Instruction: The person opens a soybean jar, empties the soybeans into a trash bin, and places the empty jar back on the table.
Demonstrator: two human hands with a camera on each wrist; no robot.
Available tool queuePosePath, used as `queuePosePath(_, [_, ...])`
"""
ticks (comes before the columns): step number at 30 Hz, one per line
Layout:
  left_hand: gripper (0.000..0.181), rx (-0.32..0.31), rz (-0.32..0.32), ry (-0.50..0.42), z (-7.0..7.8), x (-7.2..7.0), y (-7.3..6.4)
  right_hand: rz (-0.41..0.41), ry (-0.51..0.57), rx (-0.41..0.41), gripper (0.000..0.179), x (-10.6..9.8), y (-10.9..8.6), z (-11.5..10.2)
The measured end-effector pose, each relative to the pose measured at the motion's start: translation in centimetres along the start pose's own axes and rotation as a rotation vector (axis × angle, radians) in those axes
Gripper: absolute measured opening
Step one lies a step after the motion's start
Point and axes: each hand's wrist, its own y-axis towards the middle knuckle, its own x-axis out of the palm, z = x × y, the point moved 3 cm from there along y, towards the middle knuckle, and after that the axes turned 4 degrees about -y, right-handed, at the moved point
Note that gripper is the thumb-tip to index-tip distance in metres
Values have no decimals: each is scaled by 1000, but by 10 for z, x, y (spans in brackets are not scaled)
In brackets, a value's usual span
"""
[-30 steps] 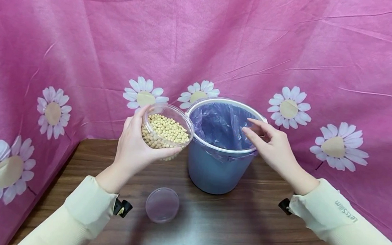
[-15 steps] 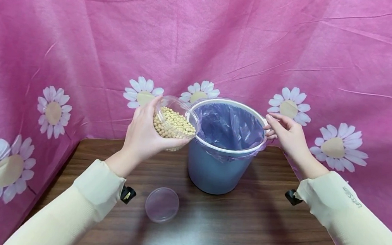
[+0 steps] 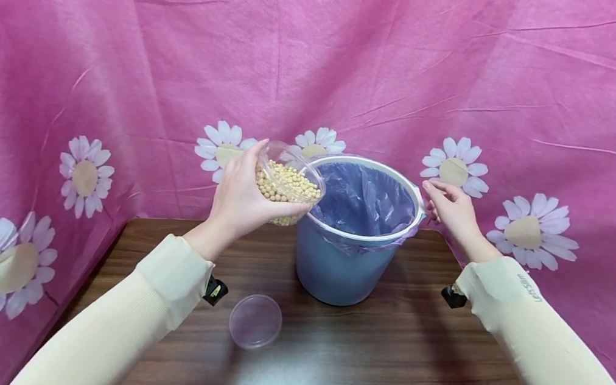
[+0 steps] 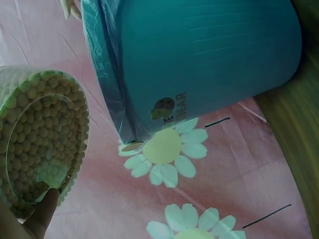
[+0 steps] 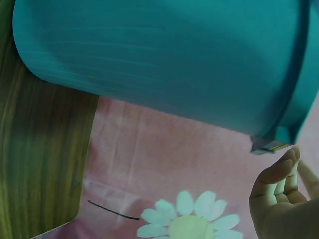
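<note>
My left hand (image 3: 243, 196) grips a clear round plastic jar (image 3: 315, 175) holding many pale yellow soybeans (image 3: 292, 182). The jar tilts to the right, its open mouth overlapping the left rim of a blue-grey bucket (image 3: 336, 274) in the head view. From below, the left wrist view shows beans through the jar's bottom (image 4: 47, 129), with a finger against it. A thin purple plastic bag (image 3: 363, 191) lines the bucket and folds over its white rim. Beside the bucket's right rim is my right hand (image 3: 454, 214), fingers loosely bent, fingertips close to the rim's side tab (image 5: 271, 142).
A clear round lid (image 3: 255, 322) lies on the brown wooden table (image 3: 349, 355), in front of the bucket. Pink cloth (image 3: 320, 53) printed with white daisies hangs around the back and sides.
My left hand has moved right and slightly up with the jar, tilting it further towards the bucket. The right hand has moved from over the bucket's opening to outside its right rim.
</note>
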Motion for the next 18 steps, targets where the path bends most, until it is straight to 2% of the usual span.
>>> queuePosePath(8, [119, 0, -2, 2, 3, 7, 8, -53, 63, 24, 60, 12, 10, 19])
queuePosePath(16, [118, 10, -6, 29, 6, 14, 17, -123, -101, 14, 65, 26, 20, 25])
queuePosePath(18, [119, 23, -12, 50, 8, 15, 20, -147, -111, 10, 66, 27, 22, 24])
